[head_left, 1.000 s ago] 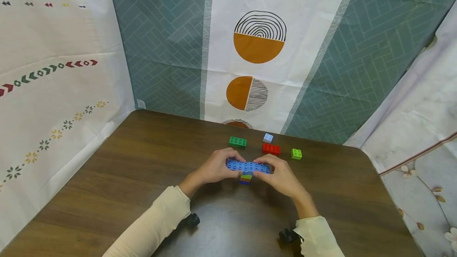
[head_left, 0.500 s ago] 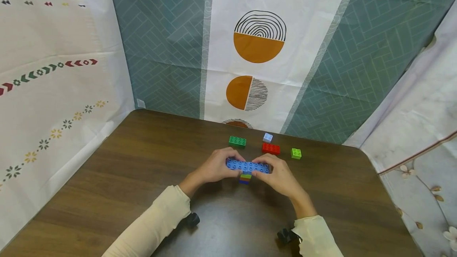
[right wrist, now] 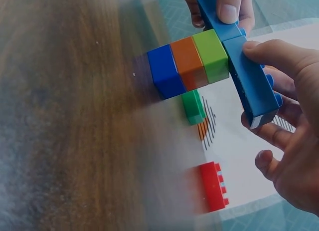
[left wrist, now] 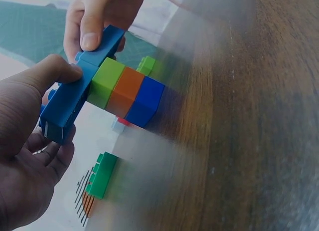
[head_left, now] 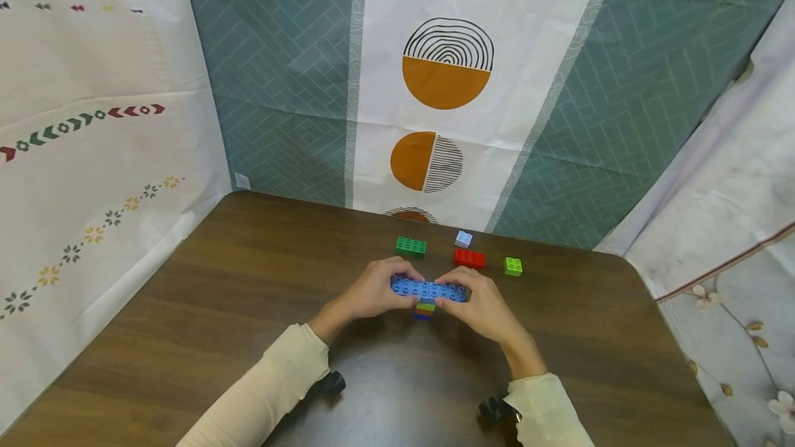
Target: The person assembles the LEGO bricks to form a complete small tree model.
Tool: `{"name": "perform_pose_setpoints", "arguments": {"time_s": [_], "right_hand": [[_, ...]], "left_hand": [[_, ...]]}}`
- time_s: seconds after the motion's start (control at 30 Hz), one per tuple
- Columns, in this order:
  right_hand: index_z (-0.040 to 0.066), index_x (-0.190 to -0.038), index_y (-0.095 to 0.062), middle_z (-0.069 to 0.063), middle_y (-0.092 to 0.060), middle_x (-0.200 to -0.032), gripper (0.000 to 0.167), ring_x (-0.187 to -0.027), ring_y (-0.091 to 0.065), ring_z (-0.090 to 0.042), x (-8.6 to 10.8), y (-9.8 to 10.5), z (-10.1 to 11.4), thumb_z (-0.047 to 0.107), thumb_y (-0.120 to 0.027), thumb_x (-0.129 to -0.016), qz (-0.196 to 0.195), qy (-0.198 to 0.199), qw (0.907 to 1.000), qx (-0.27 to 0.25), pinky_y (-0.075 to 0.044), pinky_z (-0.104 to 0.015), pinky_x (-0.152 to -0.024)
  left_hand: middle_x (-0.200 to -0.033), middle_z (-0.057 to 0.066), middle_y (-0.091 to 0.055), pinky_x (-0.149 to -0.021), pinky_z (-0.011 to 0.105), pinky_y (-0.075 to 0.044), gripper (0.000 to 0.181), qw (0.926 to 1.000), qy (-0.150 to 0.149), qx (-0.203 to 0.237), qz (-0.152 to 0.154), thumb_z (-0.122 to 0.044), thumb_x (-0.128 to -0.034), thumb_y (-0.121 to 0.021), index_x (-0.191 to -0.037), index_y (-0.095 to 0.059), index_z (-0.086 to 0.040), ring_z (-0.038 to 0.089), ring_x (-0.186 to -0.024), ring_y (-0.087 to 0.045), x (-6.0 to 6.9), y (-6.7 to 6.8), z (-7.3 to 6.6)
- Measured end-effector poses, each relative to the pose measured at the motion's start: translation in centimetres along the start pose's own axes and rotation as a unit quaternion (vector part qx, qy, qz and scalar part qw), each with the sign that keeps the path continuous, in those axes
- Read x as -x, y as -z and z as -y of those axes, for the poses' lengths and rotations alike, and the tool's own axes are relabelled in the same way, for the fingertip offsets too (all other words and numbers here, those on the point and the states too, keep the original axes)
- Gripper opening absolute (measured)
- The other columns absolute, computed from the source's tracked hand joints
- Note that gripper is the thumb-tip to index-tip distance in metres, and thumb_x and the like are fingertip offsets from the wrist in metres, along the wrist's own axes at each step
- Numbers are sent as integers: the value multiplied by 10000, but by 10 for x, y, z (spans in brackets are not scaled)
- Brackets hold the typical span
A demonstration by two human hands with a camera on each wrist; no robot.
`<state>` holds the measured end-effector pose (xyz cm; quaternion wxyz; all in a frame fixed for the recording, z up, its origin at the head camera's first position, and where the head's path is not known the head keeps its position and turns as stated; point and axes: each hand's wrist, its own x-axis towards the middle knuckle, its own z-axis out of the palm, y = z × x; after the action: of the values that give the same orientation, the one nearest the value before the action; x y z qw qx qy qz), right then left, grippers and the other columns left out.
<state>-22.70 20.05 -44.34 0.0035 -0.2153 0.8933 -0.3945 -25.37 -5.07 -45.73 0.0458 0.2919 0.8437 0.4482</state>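
Two light-blue toy building bricks lie end to end across the top of a small stack. My left hand (head_left: 377, 290) pinches the left blue brick (head_left: 408, 287) between thumb and fingers. The right blue brick (head_left: 448, 292) is pinched the same way by my right hand (head_left: 483, 303). Under their meeting ends, the stack has a lime-green brick (left wrist: 106, 82) on top, an orange brick (left wrist: 124, 92) in the middle and a dark-blue brick (left wrist: 145, 102) at the bottom, on the table. The fingers hide the outer ends of the blue bricks in the head view.
Behind the hands on the brown wooden table (head_left: 248, 267) lie a green brick (head_left: 411, 247), a red brick (head_left: 469, 259), a pale-blue brick (head_left: 463, 239) and a small lime brick (head_left: 513, 266). Patterned cloth (head_left: 286, 88) hangs along the table's back and sides.
Both hands keep their hold on the blue bricks with almost no movement. The whole head view has shifted very slightly.
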Motion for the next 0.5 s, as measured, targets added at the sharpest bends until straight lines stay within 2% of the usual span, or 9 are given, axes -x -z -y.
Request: {"name": "perform_pose_setpoints", "arguments": {"time_s": [0.5], "right_hand": [[191,-1140,-743,24,-690,-1088,263,-996,-603,-178,-2,1,3,214,-812,-887,125,36,9999,-57,-543,-277,-866]], "left_hand": [[-1130,-18,-678,-858,259,-550,281,10000,9,40,-9,-247,-875,-800,-1144,-736,-194,142,-998,-592,1,-1,0]]}}
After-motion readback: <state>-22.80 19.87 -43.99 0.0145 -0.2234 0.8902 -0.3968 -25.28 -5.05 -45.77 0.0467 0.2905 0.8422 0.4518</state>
